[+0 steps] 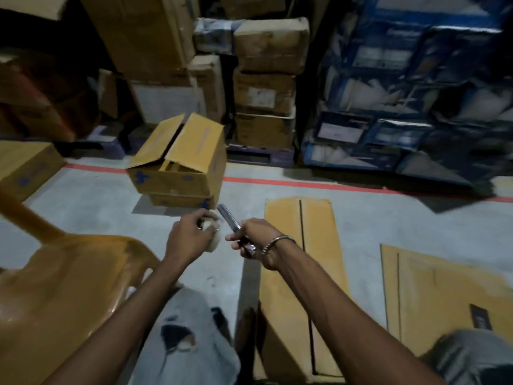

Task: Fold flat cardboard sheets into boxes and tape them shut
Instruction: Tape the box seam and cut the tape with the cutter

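Gripping: left hand [191,236], fingers curled round clear tape roll [212,240]; right hand [254,240] closed on knife [229,218], blade beyond fingertips. Flat cardboard sheet [299,273] under right hand; folded box [177,162] beyond both.

The left hand [191,236] grips a roll of clear tape [212,238], fingers curled round it, while the right hand [254,240] holds a utility knife [230,220] with its blade pointing up and away, close beside the roll. A metal bracelet [277,243] circles the right wrist. On the concrete floor [388,226], a flat cardboard sheet [302,273] lies below the right forearm, another flat sheet [438,290] well to its right. An open box [180,168] with raised flaps stands ahead, near a red floor line [305,184].
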A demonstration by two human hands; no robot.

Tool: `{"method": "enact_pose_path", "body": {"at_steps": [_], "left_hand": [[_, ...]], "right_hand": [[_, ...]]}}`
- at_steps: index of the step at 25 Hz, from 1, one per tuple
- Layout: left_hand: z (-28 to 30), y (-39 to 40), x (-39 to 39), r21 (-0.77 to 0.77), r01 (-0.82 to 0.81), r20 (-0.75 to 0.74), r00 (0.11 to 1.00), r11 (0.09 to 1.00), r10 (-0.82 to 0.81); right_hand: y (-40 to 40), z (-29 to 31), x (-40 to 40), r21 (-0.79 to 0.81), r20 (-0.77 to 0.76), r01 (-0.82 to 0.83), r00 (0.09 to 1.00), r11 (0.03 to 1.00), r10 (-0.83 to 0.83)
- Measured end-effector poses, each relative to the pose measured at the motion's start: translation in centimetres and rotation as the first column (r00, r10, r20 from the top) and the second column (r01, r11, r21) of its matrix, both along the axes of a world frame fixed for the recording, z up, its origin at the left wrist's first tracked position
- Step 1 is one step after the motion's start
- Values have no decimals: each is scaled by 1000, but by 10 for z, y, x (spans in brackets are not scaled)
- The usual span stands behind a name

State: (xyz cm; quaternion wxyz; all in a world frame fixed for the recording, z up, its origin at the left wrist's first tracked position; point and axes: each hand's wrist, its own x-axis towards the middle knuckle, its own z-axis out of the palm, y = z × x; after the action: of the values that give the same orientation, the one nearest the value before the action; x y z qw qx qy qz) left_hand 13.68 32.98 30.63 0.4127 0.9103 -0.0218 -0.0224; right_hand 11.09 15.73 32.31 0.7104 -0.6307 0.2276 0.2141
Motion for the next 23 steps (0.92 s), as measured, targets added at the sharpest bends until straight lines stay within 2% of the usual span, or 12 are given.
{"method": "enact_pose_path", "body": {"at_steps": [2,3,5,7,10,12,15,19,23], "left_hand": [[-4,-58,3,-315,-17,-209,977,949,-52],[-8,-81,2,-398,-31,-308,946,917,-102],[-28,-119,-1,-472,-43,-460,864,881,-204],[-46,-141,-5,-509,-54,-537,800,859,-268],[-73,-174,-5,-573,-42,-586,719,819,-373],[-84,-190,-4,-598,-36,-595,689,801,-413],[-96,-200,0,-587,-75,-615,689,806,-384],[-116,-204,8,-558,-69,-614,705,827,-355],[-121,-208,5,-563,-63,-607,708,824,-361]], "right_hand": [[-58,-11,-15,-96,-2,30,1000,995,-30],[-84,-18,-24,-141,-1,51,999,989,-52],[-129,-37,-38,-270,-17,94,995,958,-102],[-159,-56,-49,-338,-49,96,992,936,-120],[-193,-91,-46,-438,-18,105,992,893,-126],[-208,-115,-34,-608,21,75,997,791,-79],[-214,-142,-21,-713,77,123,992,690,-98],[-206,-171,-19,-793,66,107,994,600,-90],[-203,-178,-16,-913,39,66,997,403,-73]]}}
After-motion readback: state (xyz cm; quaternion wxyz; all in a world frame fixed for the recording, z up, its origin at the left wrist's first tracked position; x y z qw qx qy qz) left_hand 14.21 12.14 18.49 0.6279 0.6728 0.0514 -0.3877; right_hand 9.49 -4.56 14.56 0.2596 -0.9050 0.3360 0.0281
